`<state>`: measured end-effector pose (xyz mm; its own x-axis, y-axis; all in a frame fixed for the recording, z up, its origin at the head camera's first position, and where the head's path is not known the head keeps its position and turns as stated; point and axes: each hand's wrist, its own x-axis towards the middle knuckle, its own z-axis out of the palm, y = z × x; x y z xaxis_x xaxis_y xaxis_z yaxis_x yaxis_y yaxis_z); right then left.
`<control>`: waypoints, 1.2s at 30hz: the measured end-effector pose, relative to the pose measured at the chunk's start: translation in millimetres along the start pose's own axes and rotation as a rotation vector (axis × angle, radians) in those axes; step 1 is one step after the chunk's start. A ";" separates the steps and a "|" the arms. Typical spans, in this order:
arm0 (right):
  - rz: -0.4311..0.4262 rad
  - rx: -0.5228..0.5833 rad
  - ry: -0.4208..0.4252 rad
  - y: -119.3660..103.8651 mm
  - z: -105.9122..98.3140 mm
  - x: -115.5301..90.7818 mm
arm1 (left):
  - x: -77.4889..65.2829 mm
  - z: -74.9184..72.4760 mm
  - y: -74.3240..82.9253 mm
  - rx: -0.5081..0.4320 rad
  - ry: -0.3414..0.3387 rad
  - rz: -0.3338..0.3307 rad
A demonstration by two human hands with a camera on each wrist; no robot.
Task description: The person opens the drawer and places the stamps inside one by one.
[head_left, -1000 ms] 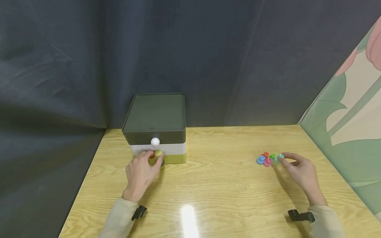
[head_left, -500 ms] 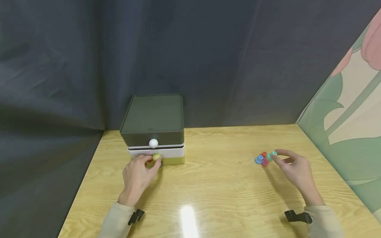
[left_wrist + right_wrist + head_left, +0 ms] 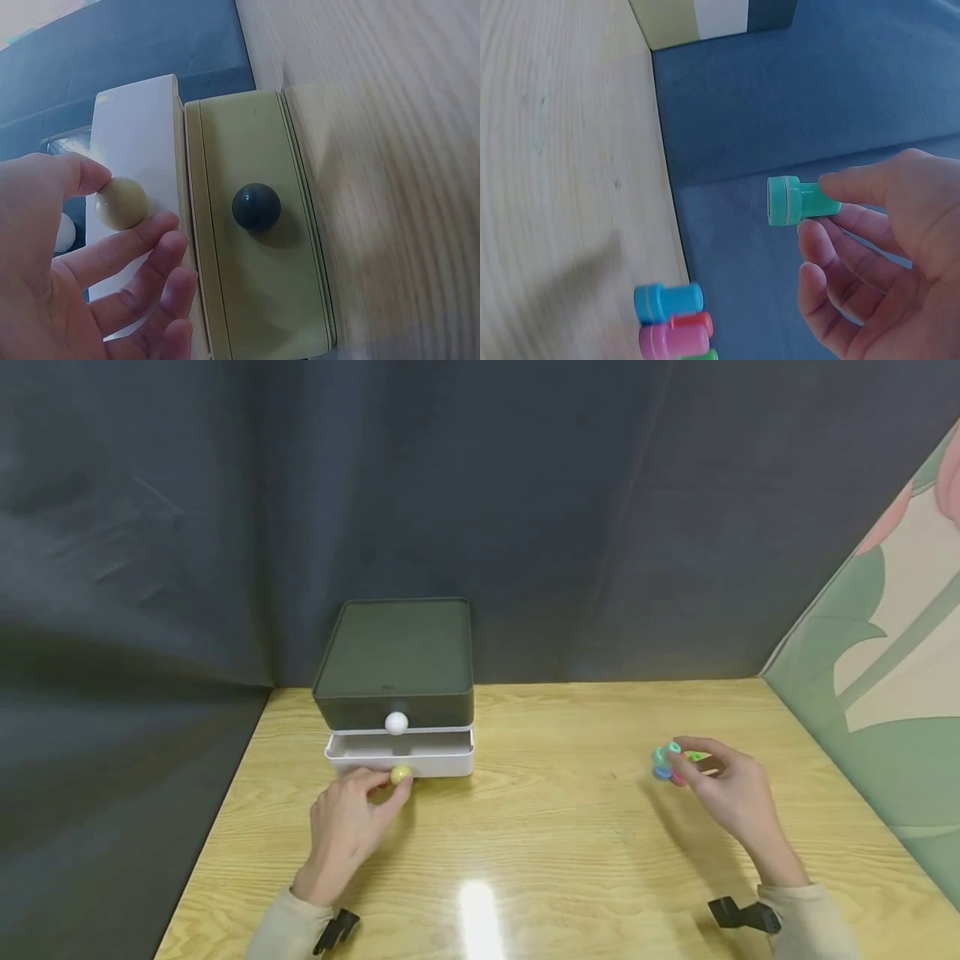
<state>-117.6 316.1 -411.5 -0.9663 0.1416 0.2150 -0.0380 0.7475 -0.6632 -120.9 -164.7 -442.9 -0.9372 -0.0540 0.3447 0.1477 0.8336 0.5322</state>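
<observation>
My left hand (image 3: 347, 831) pinches the round yellow knob (image 3: 401, 774) between thumb and fingertips. That knob belongs to the white middle drawer (image 3: 447, 766), which stands pulled part way out of a small drawer box (image 3: 397, 647); the visible inside looks bare. Over on the right, my right hand (image 3: 738, 802) holds a small teal plastic piece (image 3: 799, 201) by its narrow stem, its wide round base facing away from the fingers. The piece is above the table. Below it lie a blue piece (image 3: 667, 301), a pink one (image 3: 675, 341), a red one (image 3: 705, 321) and a green one (image 3: 697, 757).
A white knob (image 3: 396, 722) sits on the dark top drawer, and a dark knob (image 3: 256, 207) on the yellow-green bottom drawer (image 3: 255, 292). Dark curtain (image 3: 525, 527) hangs behind the wooden table (image 3: 570, 827). A flowered panel (image 3: 885, 693) borders the right side.
The left hand has drawn the white drawer outward, towards me. The right hand has lifted the teal piece off the table and carried it left over the other pieces.
</observation>
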 end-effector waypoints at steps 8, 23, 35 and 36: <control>-0.056 0.040 0.002 -19.0 6.7 -5.1 | -15.5 -1.2 3.0 0.013 0.011 0.026; -0.142 0.059 -0.061 -70.0 20.9 -1.2 | -35.1 -13.1 7.3 0.055 0.003 0.022; -0.204 0.097 -0.089 -93.0 30.4 -0.8 | -51.0 -18.2 10.4 0.062 -0.012 0.016; -0.204 0.103 -0.095 -95.8 31.5 -1.0 | -52.3 -18.9 10.7 0.063 -0.016 0.009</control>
<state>-120.9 223.9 -370.8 -0.9554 -0.0709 0.2867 -0.2559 0.6835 -0.6836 -64.3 -163.3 -440.6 -0.9411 -0.0380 0.3360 0.1361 0.8671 0.4792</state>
